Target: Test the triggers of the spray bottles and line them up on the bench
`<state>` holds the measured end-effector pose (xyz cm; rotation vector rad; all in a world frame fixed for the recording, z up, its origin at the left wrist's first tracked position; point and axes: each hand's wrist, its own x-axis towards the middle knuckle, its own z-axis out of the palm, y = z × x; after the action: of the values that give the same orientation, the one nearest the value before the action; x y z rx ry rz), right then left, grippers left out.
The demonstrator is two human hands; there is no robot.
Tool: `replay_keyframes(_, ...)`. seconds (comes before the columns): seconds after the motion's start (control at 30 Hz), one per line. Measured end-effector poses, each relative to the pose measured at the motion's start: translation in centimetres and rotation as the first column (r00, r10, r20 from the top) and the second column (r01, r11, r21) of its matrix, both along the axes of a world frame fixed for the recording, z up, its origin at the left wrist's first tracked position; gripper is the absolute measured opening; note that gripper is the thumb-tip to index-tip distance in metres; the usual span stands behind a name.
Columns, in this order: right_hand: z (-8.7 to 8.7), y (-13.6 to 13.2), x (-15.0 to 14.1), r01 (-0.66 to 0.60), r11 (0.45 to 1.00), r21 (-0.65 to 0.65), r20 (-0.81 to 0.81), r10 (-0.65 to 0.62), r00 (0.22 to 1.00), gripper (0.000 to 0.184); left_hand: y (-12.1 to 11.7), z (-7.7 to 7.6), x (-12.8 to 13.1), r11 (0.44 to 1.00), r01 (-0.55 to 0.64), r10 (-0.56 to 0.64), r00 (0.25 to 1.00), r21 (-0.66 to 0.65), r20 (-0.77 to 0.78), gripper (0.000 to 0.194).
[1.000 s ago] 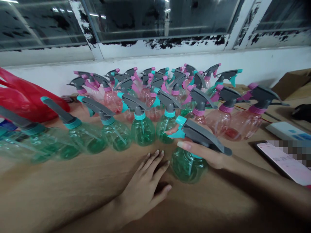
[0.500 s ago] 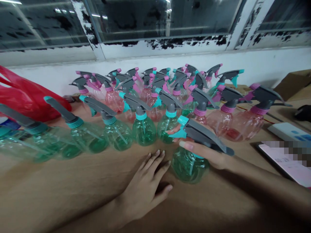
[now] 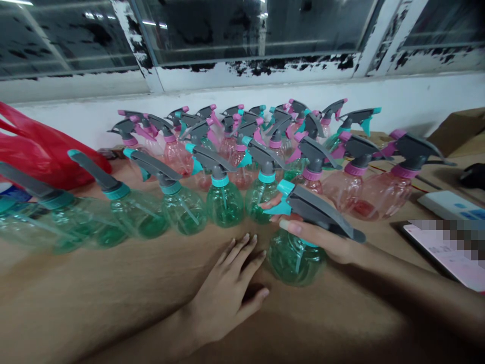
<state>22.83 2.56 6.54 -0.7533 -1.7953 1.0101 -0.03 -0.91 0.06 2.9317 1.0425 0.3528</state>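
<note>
My right hand [image 3: 318, 237] is wrapped round the neck of a green spray bottle [image 3: 295, 260], just under its grey and teal trigger head. That bottle stands upright on the wooden table [image 3: 144, 303], its nozzle pointing left. To its left, my left hand [image 3: 227, 293] lies palm down on the tabletop with the fingers stretched out, holding nothing. Beyond both hands runs a front row of spray bottles: green ones such as this bottle [image 3: 225, 205] at the left and middle, pink ones such as this bottle [image 3: 382, 194] at the right.
Several more pink and green spray bottles [image 3: 178, 156] crowd behind the front row, near the white wall [image 3: 417, 96]. A red plastic bag [image 3: 49, 156] sits at the left. On the right are a phone [image 3: 447, 258], a white box [image 3: 450, 205], a cardboard box [image 3: 460, 134] and a dark mouse-like object [image 3: 473, 176].
</note>
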Motion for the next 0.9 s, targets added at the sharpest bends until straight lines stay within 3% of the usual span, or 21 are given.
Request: replay_keyframes(0.9,-0.36,0.13,-0.08,-0.018,1.000,0.009,-0.023,0.019,1.000,0.024,0.03,0.18,0.06,1.000,0.008,-0.008,1.000,0.001,-0.003,0.053)
